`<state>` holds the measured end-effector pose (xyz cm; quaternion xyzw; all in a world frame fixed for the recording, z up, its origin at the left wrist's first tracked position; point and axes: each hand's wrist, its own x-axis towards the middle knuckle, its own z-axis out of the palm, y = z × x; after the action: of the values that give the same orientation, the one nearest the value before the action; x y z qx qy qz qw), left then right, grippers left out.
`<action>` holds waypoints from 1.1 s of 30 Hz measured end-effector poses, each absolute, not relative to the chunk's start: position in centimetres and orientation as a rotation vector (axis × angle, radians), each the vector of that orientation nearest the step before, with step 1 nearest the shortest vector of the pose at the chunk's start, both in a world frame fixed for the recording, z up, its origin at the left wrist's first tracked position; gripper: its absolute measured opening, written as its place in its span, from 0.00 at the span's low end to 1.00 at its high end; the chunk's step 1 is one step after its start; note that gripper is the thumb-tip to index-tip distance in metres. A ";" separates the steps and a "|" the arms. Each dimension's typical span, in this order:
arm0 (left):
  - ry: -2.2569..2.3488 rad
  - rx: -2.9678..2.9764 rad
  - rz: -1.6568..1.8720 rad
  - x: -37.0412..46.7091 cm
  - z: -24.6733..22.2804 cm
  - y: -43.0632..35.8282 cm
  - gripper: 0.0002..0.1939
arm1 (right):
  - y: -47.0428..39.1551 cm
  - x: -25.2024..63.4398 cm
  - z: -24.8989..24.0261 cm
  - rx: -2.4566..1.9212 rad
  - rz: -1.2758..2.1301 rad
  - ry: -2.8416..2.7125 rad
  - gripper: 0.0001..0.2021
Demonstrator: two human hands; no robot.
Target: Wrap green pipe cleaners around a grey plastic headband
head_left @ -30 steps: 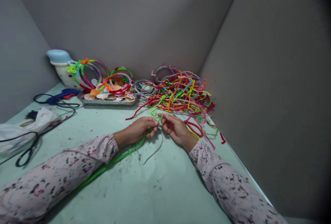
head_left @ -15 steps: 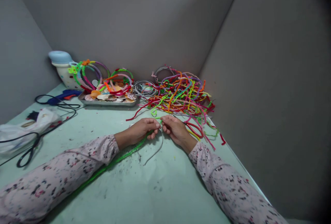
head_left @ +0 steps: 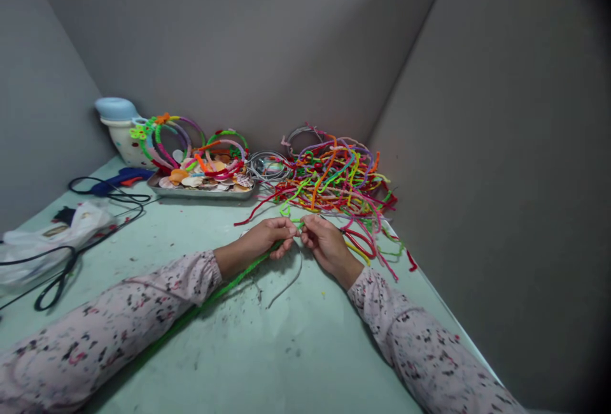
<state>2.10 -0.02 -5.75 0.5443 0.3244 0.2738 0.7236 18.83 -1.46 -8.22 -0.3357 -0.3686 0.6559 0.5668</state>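
Observation:
Near the middle of the table, my left hand [head_left: 272, 236] and my right hand [head_left: 325, 243] meet almost fingertip to fingertip. Both pinch a green pipe cleaner [head_left: 238, 279], whose long tail runs back under my left forearm. A short green bit shows between the fingertips. From beneath the fingers a thin grey wire [head_left: 292, 281] curves down onto the table; whether it is joined to the green piece is hidden. Just right of my right hand lie scissors with red handles [head_left: 361, 243], partly covered by the hand and by pipe cleaners.
A heap of coloured pipe cleaners [head_left: 334, 175] lies at the back, beside coiled grey wire [head_left: 268, 165]. A metal tray [head_left: 205, 194] carries shells and colourful hoops. On the left are a blue glue gun [head_left: 114, 181], its black cord, a plastic bag [head_left: 52, 242] and a blue-lidded container [head_left: 126, 140].
My right fingers have shifted slightly on the green pipe cleaner beside my left fingertips. The view has moved a little; both hands keep their pinch.

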 end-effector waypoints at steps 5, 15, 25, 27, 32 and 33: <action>0.713 1.193 0.635 2.3 -5.8 0.1 0.08 | -1.4 18.8 -8.1 -0.771 1.549 -0.823 0.10; 0.715 1.172 0.658 2.3 -6.1 0.2 0.07 | -1.5 18.6 -8.0 -0.794 1.493 -0.849 0.10; 0.716 1.159 0.671 2.1 -6.6 0.0 0.07 | -1.6 19.0 -7.7 -0.821 1.616 -1.011 0.13; 0.717 1.150 0.663 2.1 -6.5 -0.1 0.07 | -1.6 18.9 -7.7 -0.856 1.596 -1.020 0.12; 0.703 1.161 0.650 2.2 -6.3 -0.2 0.09 | -1.8 18.6 -7.8 -0.857 1.535 -1.024 0.12; 0.699 1.167 0.648 2.2 -6.3 -0.2 0.09 | -1.8 18.5 -7.8 -0.848 1.522 -1.021 0.12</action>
<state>2.17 -0.15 -6.27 0.5297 0.3172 0.2944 0.7295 18.53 -1.83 -7.78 -0.3555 -0.4281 0.6382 0.5320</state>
